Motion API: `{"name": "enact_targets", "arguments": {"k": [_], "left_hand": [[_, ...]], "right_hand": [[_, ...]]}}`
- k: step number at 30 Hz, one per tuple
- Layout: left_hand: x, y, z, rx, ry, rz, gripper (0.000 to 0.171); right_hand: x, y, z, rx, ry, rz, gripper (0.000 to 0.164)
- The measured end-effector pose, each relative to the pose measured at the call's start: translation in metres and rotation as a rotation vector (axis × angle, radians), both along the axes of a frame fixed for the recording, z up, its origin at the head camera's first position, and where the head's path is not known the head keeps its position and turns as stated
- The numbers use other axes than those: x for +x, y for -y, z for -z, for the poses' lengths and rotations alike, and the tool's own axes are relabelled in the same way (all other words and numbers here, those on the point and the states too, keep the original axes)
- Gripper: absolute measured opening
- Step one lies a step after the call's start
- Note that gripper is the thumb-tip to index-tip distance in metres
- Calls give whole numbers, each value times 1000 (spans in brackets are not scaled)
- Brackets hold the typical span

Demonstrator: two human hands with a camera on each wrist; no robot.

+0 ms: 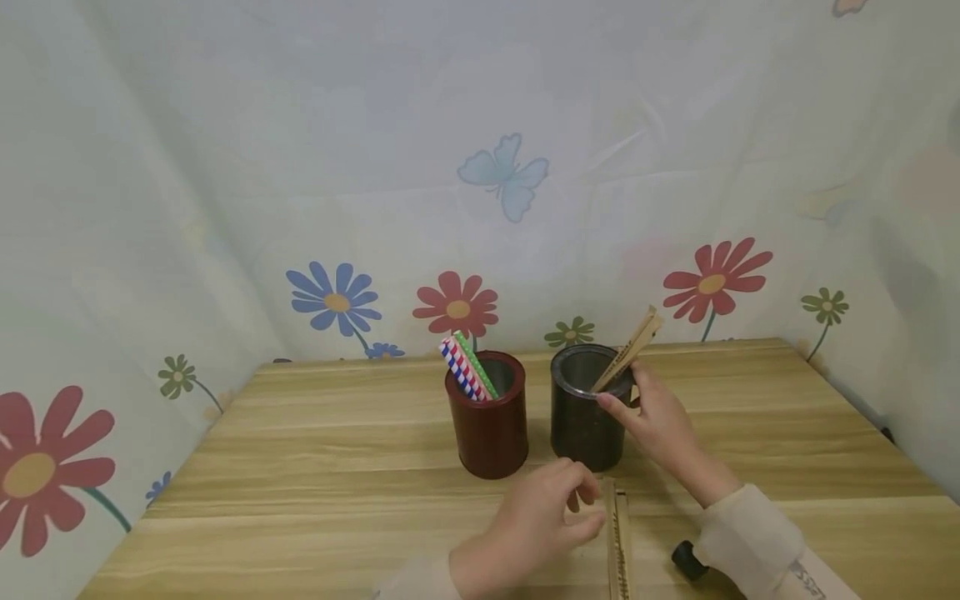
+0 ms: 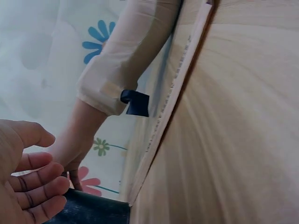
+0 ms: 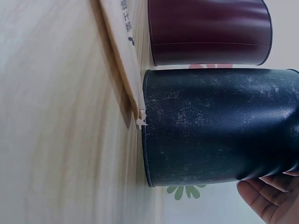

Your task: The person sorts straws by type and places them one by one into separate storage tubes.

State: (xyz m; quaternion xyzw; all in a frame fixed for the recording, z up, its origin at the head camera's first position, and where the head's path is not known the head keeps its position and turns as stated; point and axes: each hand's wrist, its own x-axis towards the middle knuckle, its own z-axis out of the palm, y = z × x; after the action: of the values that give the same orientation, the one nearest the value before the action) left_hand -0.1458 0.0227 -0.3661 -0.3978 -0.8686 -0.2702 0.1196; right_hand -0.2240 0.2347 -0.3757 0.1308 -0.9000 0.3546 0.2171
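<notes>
A black cylindrical holder (image 1: 587, 429) stands upright, with slim paper-wrapped sticks (image 1: 628, 350) leaning out of it to the right. My right hand (image 1: 660, 417) grips this holder near its rim, thumb at the front and fingers around the right side; in the right wrist view its fingers (image 3: 261, 193) press the outer wall. My left hand (image 1: 536, 512) hovers in front of the holders, fingers loosely curled around nothing. Just right of it, more paper-wrapped sticks (image 1: 618, 542) with printed lettering lie on the table, their far ends close to the black holder's base.
Left of the black holder stands a dark red holder (image 1: 491, 437) containing several patterned straws (image 1: 467, 367), striped and green-dotted. Both stand on a wood-grain table (image 1: 337, 467). A flower-printed cloth (image 1: 375, 208) hangs behind and at the sides. A black tab (image 1: 688, 560) sits by my right sleeve.
</notes>
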Motion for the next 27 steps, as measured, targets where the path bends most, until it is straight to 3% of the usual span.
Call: {"name": "enact_targets", "arguments": {"k": [9,12,16,27], "left_hand": [[6,-10,17,-114,63,-44,16],[8,-14,21,-151,124,-62,18],[9,-17,23,-167,169,-82,20],[6,-30,34,-200,209,-163,21]], "right_hand": [[0,-1,-1,2,1,-11,58],[1,-1,-2,3,11,-15,60],[1,-1,-4,5,15,-13,61],[1,-1,-3,7,8,-11,61]]}}
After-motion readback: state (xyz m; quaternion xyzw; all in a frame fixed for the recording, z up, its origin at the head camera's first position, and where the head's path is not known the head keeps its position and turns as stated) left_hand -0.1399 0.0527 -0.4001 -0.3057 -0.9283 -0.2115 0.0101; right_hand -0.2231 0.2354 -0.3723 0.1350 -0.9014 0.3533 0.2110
